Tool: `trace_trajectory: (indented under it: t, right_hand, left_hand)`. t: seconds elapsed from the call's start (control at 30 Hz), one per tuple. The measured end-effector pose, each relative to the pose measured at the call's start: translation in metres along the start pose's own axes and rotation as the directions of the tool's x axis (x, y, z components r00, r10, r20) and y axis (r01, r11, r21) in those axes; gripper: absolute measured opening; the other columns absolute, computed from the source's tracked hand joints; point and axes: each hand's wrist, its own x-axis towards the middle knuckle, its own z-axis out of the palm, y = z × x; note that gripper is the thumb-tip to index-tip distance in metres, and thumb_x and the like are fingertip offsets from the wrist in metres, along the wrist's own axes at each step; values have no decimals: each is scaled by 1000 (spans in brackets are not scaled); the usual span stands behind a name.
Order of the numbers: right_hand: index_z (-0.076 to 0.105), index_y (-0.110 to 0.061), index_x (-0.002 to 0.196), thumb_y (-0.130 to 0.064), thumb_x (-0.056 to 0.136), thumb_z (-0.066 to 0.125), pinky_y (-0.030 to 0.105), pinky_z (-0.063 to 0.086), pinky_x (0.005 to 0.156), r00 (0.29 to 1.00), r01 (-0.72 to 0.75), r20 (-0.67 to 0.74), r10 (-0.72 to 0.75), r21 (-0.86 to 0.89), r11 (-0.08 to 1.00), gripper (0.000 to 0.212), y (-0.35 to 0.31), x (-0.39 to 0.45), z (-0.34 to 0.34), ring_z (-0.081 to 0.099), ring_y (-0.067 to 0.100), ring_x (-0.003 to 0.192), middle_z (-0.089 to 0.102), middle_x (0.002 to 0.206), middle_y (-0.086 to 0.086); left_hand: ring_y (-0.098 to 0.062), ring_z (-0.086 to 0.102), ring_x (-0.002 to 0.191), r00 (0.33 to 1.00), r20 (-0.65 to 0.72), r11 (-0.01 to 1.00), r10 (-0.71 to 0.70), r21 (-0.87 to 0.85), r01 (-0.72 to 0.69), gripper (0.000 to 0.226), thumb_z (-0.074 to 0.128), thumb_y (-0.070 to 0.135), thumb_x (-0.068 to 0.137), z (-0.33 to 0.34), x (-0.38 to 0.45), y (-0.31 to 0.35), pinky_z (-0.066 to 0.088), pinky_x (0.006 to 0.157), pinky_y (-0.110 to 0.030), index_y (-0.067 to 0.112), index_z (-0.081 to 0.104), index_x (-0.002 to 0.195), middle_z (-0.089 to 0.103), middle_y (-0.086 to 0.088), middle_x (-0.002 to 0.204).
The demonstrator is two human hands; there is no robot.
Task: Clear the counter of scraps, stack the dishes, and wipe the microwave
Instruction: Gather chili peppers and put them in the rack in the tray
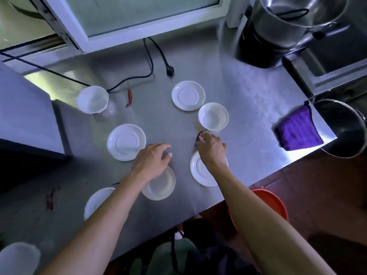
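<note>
A: Stainless steel is stretching across the whole head view: a desk [248,100] carrying scattered white dishes, with a big steel pot [294,20] sitting at the far right corner and a purple cloth [297,132] lying near the right edge.

B: What are the hands doing?

A: The right hand [210,147] is reaching over a near saucer [200,173], its fingers [200,140] curling round a red chilli [199,135] just in front of a small bowl [213,116]. The left hand [153,161] is hovering above another bowl [160,185], fingers loosely spread and holding nothing.

B: How far along is it?

A: Early, I'd judge. Scrap clearing is only getting going: a second chilli [129,97] is lying at the back beside a white cup [92,99], and another reddish scrap [50,199] is lying at the near left. Nothing is stacked; the far saucer [188,95] and left saucer [126,142] are sitting apart. The cloth is lying untouched, so wiping seems to be waiting.
</note>
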Motion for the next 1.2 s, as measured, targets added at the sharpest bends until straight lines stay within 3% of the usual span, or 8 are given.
trace_trajectory:
  t: [0.07, 0.13, 0.23, 0.4, 0.6, 0.77, 1.0, 1.2]
  right_hand:
    - [61, -17, 92, -22, 88, 51, 41, 34, 86, 999, -15, 28, 15, -20, 1000, 12, -3, 9, 3, 53, 26, 97, 61, 91, 1]
    - [59, -16, 89, -23, 88, 52, 41, 33, 84, 999, -17, 29, 17, -30, 999, 9, -6, 15, 6, 51, 24, 94, 58, 91, -1]
    - [57, -17, 92, -18, 87, 52, 40, 32, 82, 1000, 15, -1, -15, -45, 999, 7, -11, 24, 12, 50, 23, 94, 57, 93, -2]
    - [64, -18, 98, -5, 89, 48, 38, 32, 89, 996, 90, 3, -90, -38, 995, 23, -26, 32, 27, 53, 23, 100, 61, 95, -3]
    - [60, -15, 94, -19, 91, 57, 35, 30, 86, 984, 172, 41, -172, -8, 985, 5, -51, 33, 42, 55, 25, 96, 61, 93, 0]
    - [66, -19, 98, -23, 90, 57, 37, 29, 90, 994, 86, 61, -86, -7, 996, 13, -68, 37, 49, 53, 23, 104, 61, 100, 1]
    - [63, -15, 99, -19, 92, 54, 38, 33, 89, 988, 148, 54, -145, -59, 987, 12, -102, 50, 55, 51, 25, 103, 62, 100, 2]
    - [64, -10, 92, -15, 88, 63, 44, 46, 81, 978, 204, 17, -209, 161, 966, 7, -130, 75, 57, 58, 31, 87, 65, 87, 6]
  left_hand:
    - [-20, 52, 125, 1000, 7, 1000, -14, 11, 14, 36, 52, 37, 99, -1, 11, 2, 45, 100, -37, 25, 60, 131, 62, 6, 134]
    - [-19, 53, 125, 999, 10, 1000, -30, 7, 30, 35, 52, 38, 99, -2, 19, 2, 46, 100, -38, 25, 60, 131, 62, 6, 133]
    - [-18, 54, 124, 999, 6, 999, -46, -14, 46, 34, 53, 36, 98, -3, 25, -1, 46, 98, -38, 24, 61, 130, 63, 7, 131]
    - [-18, 55, 121, 998, 14, 997, -67, -43, 68, 33, 54, 35, 98, -10, 31, -16, 47, 97, -36, 23, 62, 129, 64, 8, 130]
    - [-22, 56, 121, 996, 14, 994, -89, -67, 89, 33, 54, 35, 98, -24, 37, -47, 47, 98, -38, 23, 62, 128, 64, 4, 130]
    - [-25, 57, 121, 994, -12, 992, -111, -67, 110, 35, 54, 33, 97, -37, 47, -72, 48, 94, -40, 22, 62, 129, 66, -2, 127]
    - [-23, 57, 119, 985, -106, 989, -138, -77, 130, 34, 55, 29, 96, -56, 76, -97, 45, 95, -38, 24, 61, 128, 64, 3, 129]
    - [-27, 55, 121, 969, -187, 986, -163, -76, 152, 41, 53, 28, 97, -77, 121, -109, 45, 101, -43, 19, 55, 137, 60, -3, 134]
